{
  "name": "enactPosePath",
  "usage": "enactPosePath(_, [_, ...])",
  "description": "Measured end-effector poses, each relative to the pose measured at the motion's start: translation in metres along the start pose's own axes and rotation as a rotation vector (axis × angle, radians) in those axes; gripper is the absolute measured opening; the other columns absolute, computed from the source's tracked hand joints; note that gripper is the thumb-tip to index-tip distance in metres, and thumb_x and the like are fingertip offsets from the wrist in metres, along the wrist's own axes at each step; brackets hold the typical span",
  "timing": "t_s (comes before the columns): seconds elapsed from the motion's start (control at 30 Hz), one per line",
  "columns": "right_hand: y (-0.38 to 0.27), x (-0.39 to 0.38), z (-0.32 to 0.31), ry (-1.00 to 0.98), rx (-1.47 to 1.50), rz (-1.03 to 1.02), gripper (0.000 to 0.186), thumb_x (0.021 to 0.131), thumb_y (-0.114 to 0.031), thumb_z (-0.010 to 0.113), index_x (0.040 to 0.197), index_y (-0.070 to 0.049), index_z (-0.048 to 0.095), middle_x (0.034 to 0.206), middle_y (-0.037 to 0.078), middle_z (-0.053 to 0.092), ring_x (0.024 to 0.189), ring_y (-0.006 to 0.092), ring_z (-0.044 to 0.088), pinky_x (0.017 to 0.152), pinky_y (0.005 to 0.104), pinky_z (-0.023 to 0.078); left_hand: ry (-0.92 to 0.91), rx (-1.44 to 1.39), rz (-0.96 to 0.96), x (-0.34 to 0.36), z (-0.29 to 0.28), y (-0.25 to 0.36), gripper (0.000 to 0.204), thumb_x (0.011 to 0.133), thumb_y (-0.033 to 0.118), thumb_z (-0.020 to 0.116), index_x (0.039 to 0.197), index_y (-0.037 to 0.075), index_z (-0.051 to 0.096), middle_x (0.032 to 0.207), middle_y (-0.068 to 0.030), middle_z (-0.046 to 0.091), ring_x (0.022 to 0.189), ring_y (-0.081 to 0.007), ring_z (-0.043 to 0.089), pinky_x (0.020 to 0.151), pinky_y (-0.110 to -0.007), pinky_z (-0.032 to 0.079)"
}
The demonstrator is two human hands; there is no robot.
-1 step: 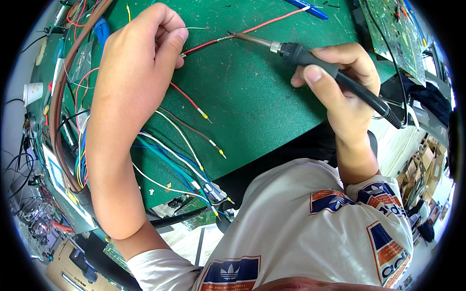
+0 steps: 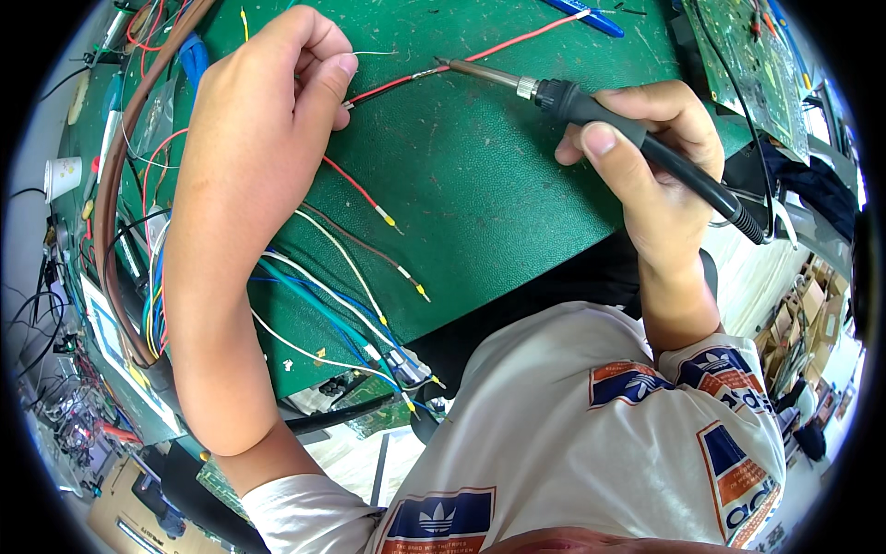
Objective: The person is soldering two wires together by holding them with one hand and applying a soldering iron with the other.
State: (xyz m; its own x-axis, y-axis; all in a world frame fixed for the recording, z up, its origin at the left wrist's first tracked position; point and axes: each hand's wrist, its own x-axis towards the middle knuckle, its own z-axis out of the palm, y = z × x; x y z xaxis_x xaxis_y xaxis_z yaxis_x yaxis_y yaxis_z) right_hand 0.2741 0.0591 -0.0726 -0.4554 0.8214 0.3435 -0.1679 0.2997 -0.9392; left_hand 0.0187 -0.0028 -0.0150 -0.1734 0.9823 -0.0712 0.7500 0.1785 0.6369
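Observation:
My left hand (image 2: 277, 111) is closed in a pinch, and a thin strand of solder wire (image 2: 377, 53) sticks out between thumb and finger. Just beside those fingertips runs a red wire (image 2: 508, 43) with a bare silvery joint (image 2: 426, 73) partway along it. Whether the fingers also grip the red wire is hidden. My right hand (image 2: 660, 152) is wrapped round the black handle of a soldering iron (image 2: 604, 115). The iron's tip lies right by the joint; I cannot tell if they touch.
Several loose wires with yellow ends, including a red one (image 2: 358, 189) and a brown one (image 2: 383, 258), lie on the green mat (image 2: 517, 212). A blue tool (image 2: 595, 20) lies at the far edge. Circuit boards (image 2: 743, 83) are at far right; a thick brown cable (image 2: 115, 185) runs along the left.
The soldering iron and my right hand have shifted very slightly to the right. My left hand and the wires look unmoved.

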Motion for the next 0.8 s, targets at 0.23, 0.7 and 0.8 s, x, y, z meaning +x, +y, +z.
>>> enactPosePath(0.23, [-0.006,0.001,-0.003,-0.027,-0.076,0.041,0.021,0.090,-0.002,0.070,0.107,0.001,0.058,0.084,0.016,0.070,0.073,0.0179,0.069,0.066,0.0263,0.053,0.011,-0.018,0.000,-0.001,0.000,0.004,0.005,0.100,0.008,0.057,0.101,0.004,0.056,0.087,-0.0017,0.060,0.074,-0.0091,0.064,0.065,-0.024,0.050])
enactPosePath(0.7, [-0.004,-0.001,-0.004,-0.031,-0.077,0.000,0.021,0.091,-0.003,0.070,0.108,0.000,0.058,0.084,0.016,0.071,0.072,0.0171,0.068,0.063,0.0243,0.049,-0.100,0.036,0.130,-0.003,-0.009,-0.010,0.031,0.086,-0.010,0.064,0.116,-0.001,0.065,0.103,-0.0048,0.060,0.085,-0.0107,0.062,0.076,-0.025,0.054])
enactPosePath(0.8, [-0.004,0.000,-0.007,-0.032,-0.081,-0.012,0.020,0.091,-0.003,0.070,0.108,0.000,0.058,0.084,0.016,0.070,0.072,0.0171,0.068,0.063,0.0245,0.049,-0.077,0.066,0.155,-0.003,-0.006,0.000,0.036,0.084,-0.010,0.066,0.118,0.000,0.066,0.105,-0.0074,0.061,0.085,-0.0122,0.062,0.075,-0.026,0.055])
